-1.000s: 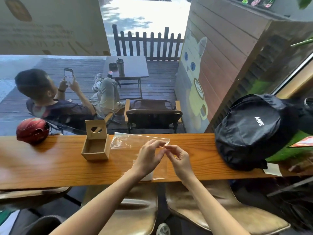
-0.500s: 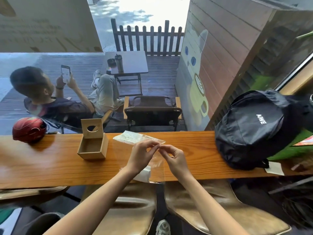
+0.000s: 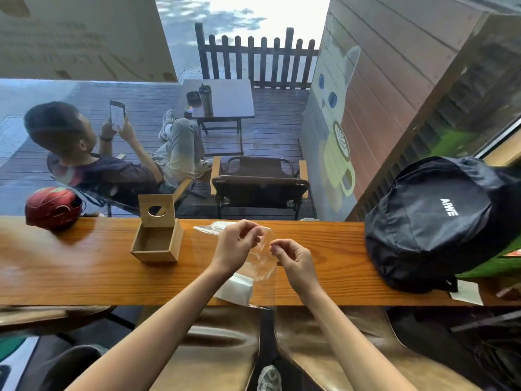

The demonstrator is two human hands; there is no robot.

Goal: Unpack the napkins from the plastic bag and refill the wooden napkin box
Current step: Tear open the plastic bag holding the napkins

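Both hands, left hand [image 3: 235, 244] & right hand [image 3: 293, 256], pinch the plastic bag [image 3: 262, 261] mouth, now pulled apart vs a sec ago — opening up, napkins [image 3: 235, 287] still inside, wooden napkin box [image 3: 156, 244] empty

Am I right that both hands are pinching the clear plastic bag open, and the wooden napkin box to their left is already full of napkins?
Not quite. In the head view the wooden napkin box is empty, its lid up. The left hand and right hand do pinch the plastic bag, and the napkins are still inside it.

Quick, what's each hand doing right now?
Left hand: pinches the plastic bag at its open edge.
Right hand: pinches the opposite edge of the bag.
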